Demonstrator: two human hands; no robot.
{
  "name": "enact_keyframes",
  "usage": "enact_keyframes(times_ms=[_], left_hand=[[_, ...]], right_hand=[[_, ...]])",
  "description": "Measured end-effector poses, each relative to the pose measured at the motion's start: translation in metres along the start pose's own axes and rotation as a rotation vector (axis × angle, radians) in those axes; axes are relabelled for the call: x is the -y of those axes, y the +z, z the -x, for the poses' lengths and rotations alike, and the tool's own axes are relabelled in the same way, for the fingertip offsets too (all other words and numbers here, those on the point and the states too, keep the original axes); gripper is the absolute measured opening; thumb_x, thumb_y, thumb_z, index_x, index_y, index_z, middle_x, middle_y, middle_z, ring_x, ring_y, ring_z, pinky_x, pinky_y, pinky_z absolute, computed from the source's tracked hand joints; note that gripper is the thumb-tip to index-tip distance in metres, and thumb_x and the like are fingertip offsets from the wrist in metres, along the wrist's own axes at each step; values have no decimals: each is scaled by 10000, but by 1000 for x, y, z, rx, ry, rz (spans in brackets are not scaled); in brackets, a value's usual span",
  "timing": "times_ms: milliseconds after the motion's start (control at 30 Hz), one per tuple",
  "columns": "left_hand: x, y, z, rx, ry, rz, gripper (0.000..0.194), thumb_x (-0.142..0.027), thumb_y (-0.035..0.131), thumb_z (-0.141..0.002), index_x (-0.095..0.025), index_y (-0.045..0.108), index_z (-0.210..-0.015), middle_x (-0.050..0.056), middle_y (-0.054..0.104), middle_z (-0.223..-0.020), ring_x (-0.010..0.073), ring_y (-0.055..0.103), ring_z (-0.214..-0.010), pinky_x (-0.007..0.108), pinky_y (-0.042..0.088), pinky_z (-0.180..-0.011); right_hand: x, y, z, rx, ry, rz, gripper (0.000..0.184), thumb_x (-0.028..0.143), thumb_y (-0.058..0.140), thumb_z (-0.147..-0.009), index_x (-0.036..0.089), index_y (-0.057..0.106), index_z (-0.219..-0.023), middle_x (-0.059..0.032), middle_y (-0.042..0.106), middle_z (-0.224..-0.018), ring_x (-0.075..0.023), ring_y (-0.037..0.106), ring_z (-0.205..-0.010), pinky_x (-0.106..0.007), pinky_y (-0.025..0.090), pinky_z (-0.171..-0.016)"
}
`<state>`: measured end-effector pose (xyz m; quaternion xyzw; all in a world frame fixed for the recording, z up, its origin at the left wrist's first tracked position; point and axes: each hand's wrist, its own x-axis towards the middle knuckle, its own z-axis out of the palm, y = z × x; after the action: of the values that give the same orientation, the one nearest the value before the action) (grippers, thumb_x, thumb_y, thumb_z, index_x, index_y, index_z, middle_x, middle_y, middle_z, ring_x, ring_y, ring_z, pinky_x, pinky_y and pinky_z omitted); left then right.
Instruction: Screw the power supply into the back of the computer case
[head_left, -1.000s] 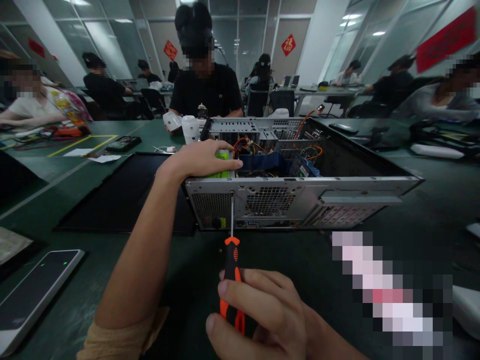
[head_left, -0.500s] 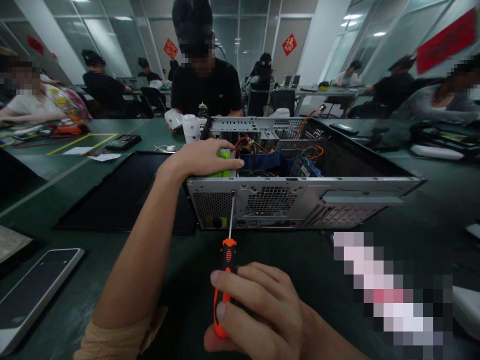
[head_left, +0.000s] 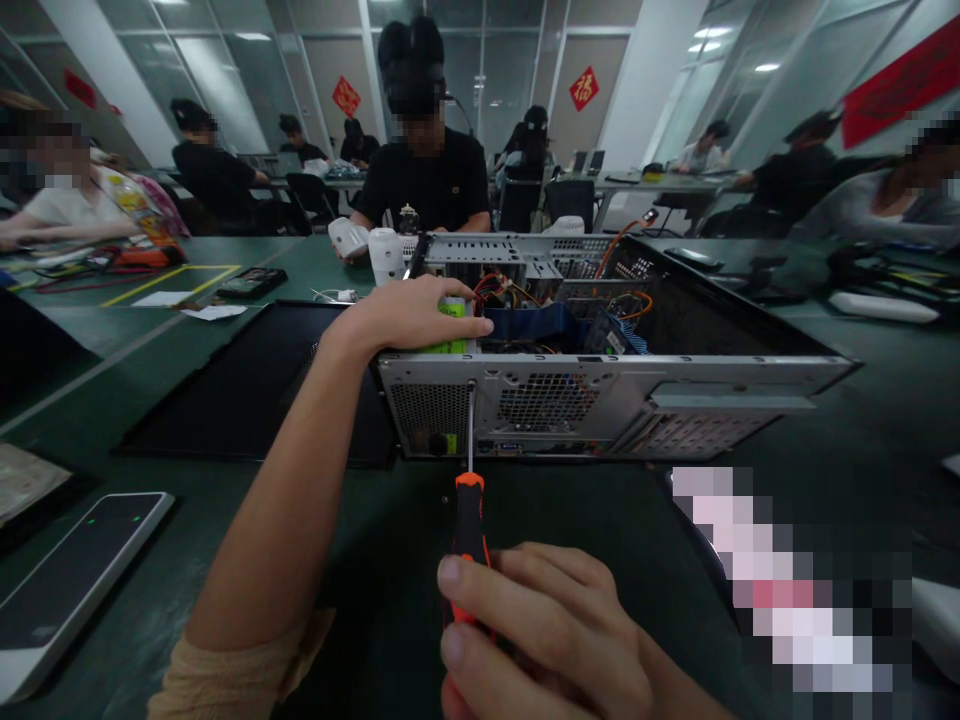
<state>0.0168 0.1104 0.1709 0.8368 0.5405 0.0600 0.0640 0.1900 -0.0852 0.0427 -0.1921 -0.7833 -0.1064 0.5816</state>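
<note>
An open desktop computer case (head_left: pixel 637 375) lies on its side, its perforated back panel facing me. My left hand (head_left: pixel 416 315) lies on the power supply (head_left: pixel 454 346) with its green label, at the case's near left corner, thumb and fingers spread. My right hand (head_left: pixel 555 630) grips an orange-and-black screwdriver (head_left: pixel 470 510) by its handle. The long shaft points away from me, and its tip meets the back panel near a screw position beside the power supply grille. Cables and a wide blue ribbon (head_left: pixel 536 324) show inside the case.
The black side panel (head_left: pixel 247 380) lies left of the case. A white-edged phone (head_left: pixel 82 590) is at the near left, and a hard drive (head_left: pixel 252 282) lies farther back. Opposite me sits a person (head_left: pixel 427 180), with white devices (head_left: pixel 385 255) in between. A pixelated patch covers the right.
The right hand and the screwdriver handle have shifted slightly right and down, and the handle has turned. My left hand stays on the power supply. The person opposite has leaned lower.
</note>
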Motion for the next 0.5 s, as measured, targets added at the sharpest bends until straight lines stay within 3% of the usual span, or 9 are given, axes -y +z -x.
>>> enact_keyframes(times_ms=[167,333,500], left_hand=[[0,-1,1,4,17,-7,916,-817,487,-869,-226,552,-1566,114,616,-1542,345,628,-1344,403,468,-1129],[-2,-1,1,14,9,-36,931,-833,467,-865,-240,536,-1579,103,596,-1571,335,616,-1359,402,467,-1133],[-4,-2,3,18,5,-40,925,-832,470,-872,-242,536,-1582,110,612,-1551,344,625,-1347,422,470,-1130]], right_hand=[[8,3,0,-59,28,128,167,180,698,-953,316,788,-988,102,730,-1179,-85,688,-823,-227,596,-731],[0,-2,9,51,5,-21,173,207,587,-1030,306,712,-1097,63,757,-1279,-83,690,-793,-224,620,-736],[-7,-3,12,88,4,-74,242,216,464,-1071,296,656,-1196,41,804,-1162,-99,697,-743,-228,609,-675]])
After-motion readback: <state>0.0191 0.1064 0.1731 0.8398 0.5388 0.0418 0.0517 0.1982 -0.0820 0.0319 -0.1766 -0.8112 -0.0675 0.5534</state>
